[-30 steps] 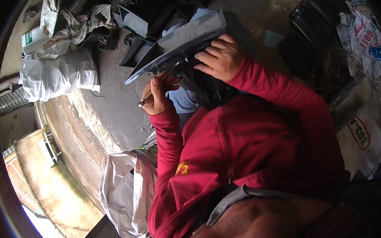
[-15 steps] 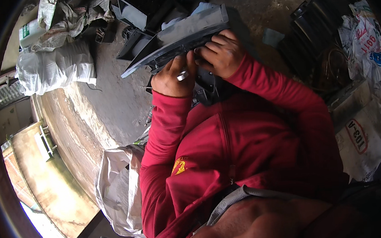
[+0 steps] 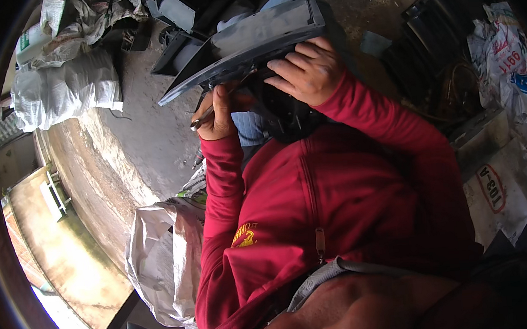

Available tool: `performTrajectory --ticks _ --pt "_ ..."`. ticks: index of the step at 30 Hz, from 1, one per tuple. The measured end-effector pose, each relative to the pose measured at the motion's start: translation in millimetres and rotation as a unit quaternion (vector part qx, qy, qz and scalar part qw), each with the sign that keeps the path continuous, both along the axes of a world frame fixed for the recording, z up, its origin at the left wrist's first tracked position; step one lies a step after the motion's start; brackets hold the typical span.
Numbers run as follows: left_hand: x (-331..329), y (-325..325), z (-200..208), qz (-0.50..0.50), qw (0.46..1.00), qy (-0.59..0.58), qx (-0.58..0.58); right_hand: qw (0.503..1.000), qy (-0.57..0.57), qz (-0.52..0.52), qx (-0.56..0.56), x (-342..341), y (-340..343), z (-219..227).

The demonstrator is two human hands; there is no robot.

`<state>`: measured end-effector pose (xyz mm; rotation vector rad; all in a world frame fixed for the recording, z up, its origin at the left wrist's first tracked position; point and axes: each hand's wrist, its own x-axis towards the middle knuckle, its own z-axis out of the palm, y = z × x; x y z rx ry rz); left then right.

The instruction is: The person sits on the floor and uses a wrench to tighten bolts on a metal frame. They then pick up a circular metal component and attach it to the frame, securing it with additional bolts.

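A large dark grey plastic housing (image 3: 265,31), shaped like a shallow frame with a raised dusty grey panel, lies tilted in front of my chest. My right hand (image 3: 312,71) grips its near rim, fingers bent over the edge. Below the rim's left part, my left hand (image 3: 216,114) is closed around a slim metal tool (image 3: 195,125) whose rounded shiny end sticks out beside the palm. The tool's other end is hidden under the housing, so its kind cannot be told. A black moulded part (image 3: 287,110) sits beneath the housing, against my jacket.
Several more dark plastic housings (image 3: 174,14) lie at the back. White sacks (image 3: 66,90) rest at the far left, and an open white bag (image 3: 162,259) stands beside my left arm. Stacked black parts (image 3: 435,27) and printed sacks (image 3: 509,65) are on the right.
My left hand has moved left and slightly down along the rim, away from my right hand. The housing has shifted slightly up in view, and my right hand's fingers have spread along its edge.
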<state>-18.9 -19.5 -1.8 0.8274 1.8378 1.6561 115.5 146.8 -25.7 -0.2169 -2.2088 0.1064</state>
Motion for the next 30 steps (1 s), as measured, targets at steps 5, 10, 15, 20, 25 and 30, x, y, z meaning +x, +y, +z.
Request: performTrajectory --ticks 5,10,15,20,25,30 --pt "-8 0 -16 -0.006 0.999 -0.002 0.045 1.0 -0.007 0.007 0.001 -1 1 -1" --pt "4 -2 12 0.024 0.998 0.033 0.046 1.0 -0.009 0.003 -0.004 1 5 3" --pt "12 0 19 0.027 0.982 0.188 -0.005 1.0 -0.021 0.002 -0.01 1 0 6" --pt "26 21 38 0.0 0.875 0.482 -0.042 0.996 -0.084 -0.013 -0.017 1 -2 12" --pt "36 44 45 -0.006 0.832 0.539 -0.131 1.0 -0.003 -0.02 -0.011 -5 2 0" --pt "37 46 45 -0.027 0.822 0.548 -0.149 1.0 0.008 -0.025 0.01 -5 4 -3"
